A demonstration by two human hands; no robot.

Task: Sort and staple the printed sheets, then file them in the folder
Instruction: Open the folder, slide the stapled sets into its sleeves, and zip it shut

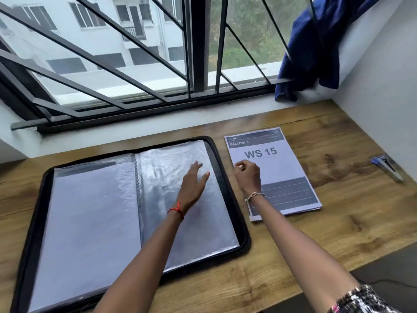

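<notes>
Fingers (pixel 239 164) of right hand (pixel 248 177) pinch left edge of printed sheets (pixel 270 152), just right of folder (pixel 90 211) held flat by spread left hand (pixel 191 184).

Obstacles: open black zip folder (pixel 90 211), left; stack of white-and-grey printed sheets (pixel 282 168) just right of it; blue-and-silver stapler (pixel 387 167), far right. Passage: bare brown wooden desk (pixel 338 222) between sheets and stapler.

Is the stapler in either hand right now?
No, the stapler lies on the desk while the left hand rests on the folder and the right hand pinches the sheets.
</notes>
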